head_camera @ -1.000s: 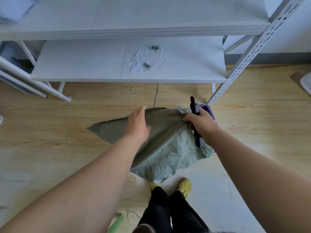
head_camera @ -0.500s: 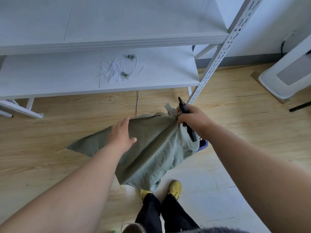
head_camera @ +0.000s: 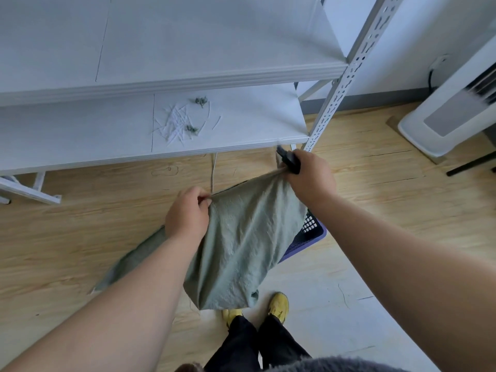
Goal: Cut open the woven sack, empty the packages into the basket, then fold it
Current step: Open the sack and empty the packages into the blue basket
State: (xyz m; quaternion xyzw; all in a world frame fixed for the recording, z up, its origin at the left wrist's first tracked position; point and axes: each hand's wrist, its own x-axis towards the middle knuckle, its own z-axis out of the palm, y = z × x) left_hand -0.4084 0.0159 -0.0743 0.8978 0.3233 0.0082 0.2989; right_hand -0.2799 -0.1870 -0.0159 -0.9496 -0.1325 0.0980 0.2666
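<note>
Sack: the green woven sack (head_camera: 241, 242) is held up over the floor, and it hangs down limp and wrinkled in front of the legs.
Left hand: the left hand (head_camera: 188, 216) has its grip closed on the sack's top edge, and a tail of the sack is seen under the left arm, reaching down to the left.
Right hand: the right hand (head_camera: 311, 178) has its grip closed on the sack's other top corner, and a black tool (head_camera: 288, 159) is held in the same fist, sticking up.
Basket: a purple basket (head_camera: 308, 237) is on the floor, mostly hidden behind the sack's right side.
Shelf: white and green scraps (head_camera: 182, 122) are seen on the lower shelf (head_camera: 80, 135), near its front edge.
Feet: two yellow shoes (head_camera: 279, 307) are seen on the floor below the sack.
</note>
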